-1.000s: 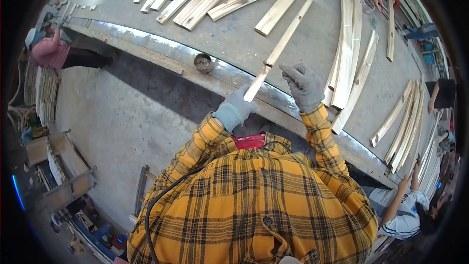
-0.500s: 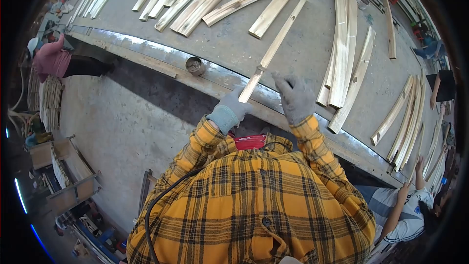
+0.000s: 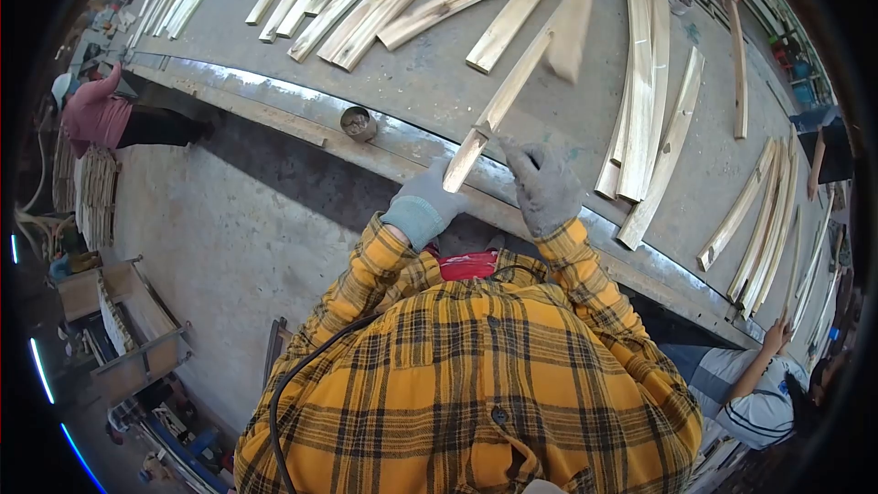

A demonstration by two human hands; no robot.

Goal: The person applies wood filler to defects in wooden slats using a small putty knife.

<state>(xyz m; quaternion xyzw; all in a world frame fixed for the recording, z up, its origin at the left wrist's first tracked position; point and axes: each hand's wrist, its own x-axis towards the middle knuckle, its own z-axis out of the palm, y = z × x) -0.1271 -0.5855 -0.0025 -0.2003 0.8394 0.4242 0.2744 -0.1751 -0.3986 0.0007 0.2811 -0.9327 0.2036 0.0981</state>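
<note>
My left hand [image 3: 430, 197], in a grey glove, grips the near end of a long pale wooden strip [image 3: 517, 82] that slants up and away over the grey table [image 3: 439, 82]. The strip's far end looks broad and blurred. My right hand [image 3: 546, 185], also gloved, sits just right of the strip with a fingertip at a dark spot on it. Whether it holds anything is unclear.
Several curved wooden slats [image 3: 640, 101] lie across the table, with more at the top left and far right. A small tin can [image 3: 357, 123] stands on the table's metal edge. A person in pink [image 3: 96, 114] is at left, and a person in white [image 3: 741, 384] at lower right.
The strip has turned, so its far end now shows a broad face. My right hand has closed in toward the strip, from spread fingers to a fingertip on it.
</note>
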